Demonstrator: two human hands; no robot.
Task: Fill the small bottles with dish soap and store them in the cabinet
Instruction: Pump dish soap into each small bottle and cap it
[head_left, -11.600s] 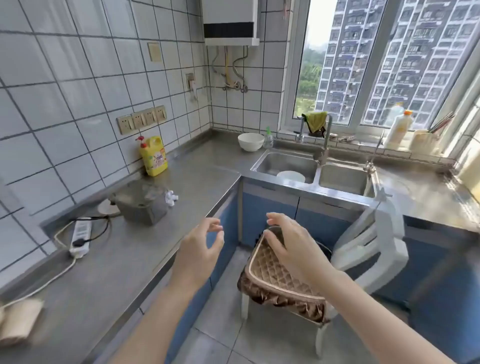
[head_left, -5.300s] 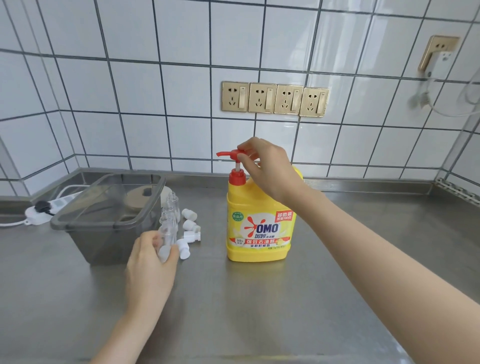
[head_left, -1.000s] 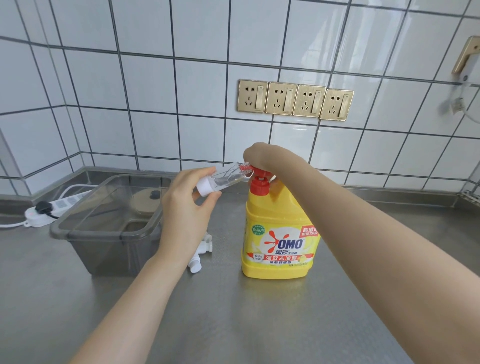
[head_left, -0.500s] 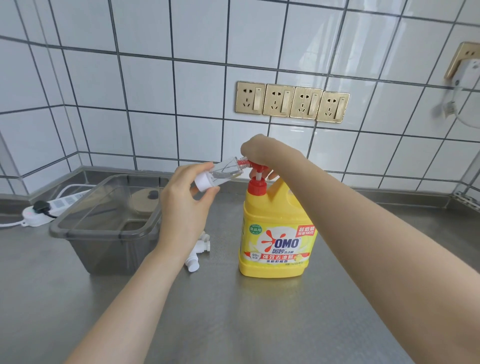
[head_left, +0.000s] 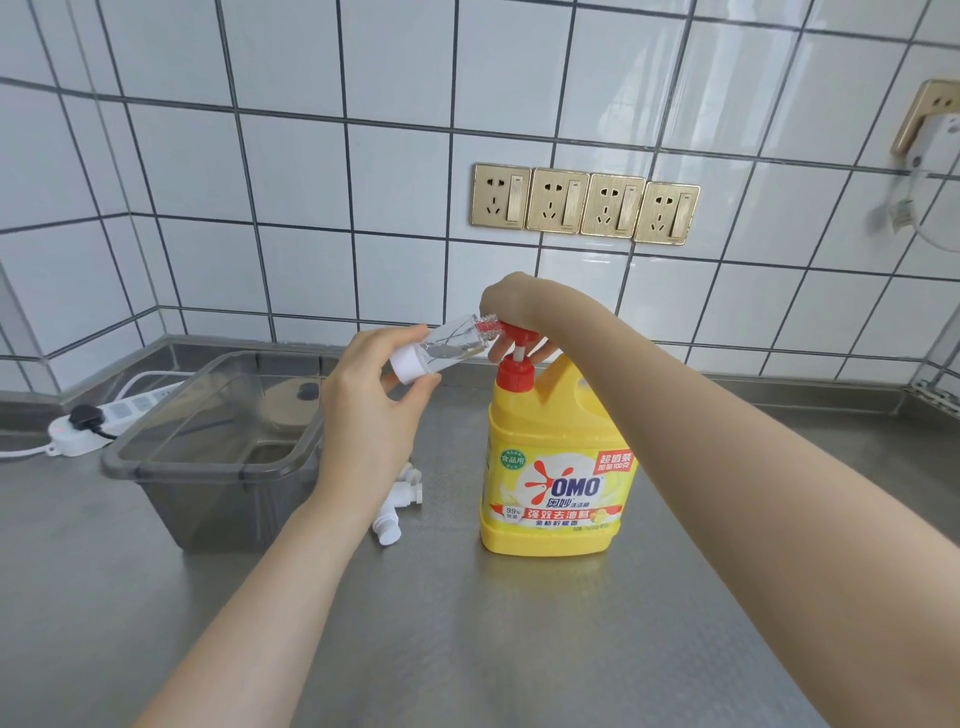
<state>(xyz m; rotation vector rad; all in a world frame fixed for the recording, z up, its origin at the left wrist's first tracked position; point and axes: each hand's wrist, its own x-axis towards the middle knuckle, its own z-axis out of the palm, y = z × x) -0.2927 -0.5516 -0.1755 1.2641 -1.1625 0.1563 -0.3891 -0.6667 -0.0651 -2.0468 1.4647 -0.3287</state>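
Power strip (head_left: 98, 423) and grey bin (head_left: 208, 447) sit far left on the desk (head_left: 467, 639). My left hand (head_left: 374, 410) pinches the small bottle (head_left: 447, 347) near its white base, tilted, mouth at the red pump nozzle (head_left: 506, 330). Light, slick plastic, likely; hold low. Loose white caps (head_left: 397, 506) lie below. My right hand (head_left: 511, 306) curls over the pump of the yellow soap jug (head_left: 558, 483), heavy-looking and stable.

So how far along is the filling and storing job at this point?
Early. Done: the dish soap bottle stands ready on the counter. In hand: the left hand holds a small clear bottle tilted with its neck at the red pump nozzle, which the right hand covers. Left: small bottles lie on the counter; nothing looks stored.
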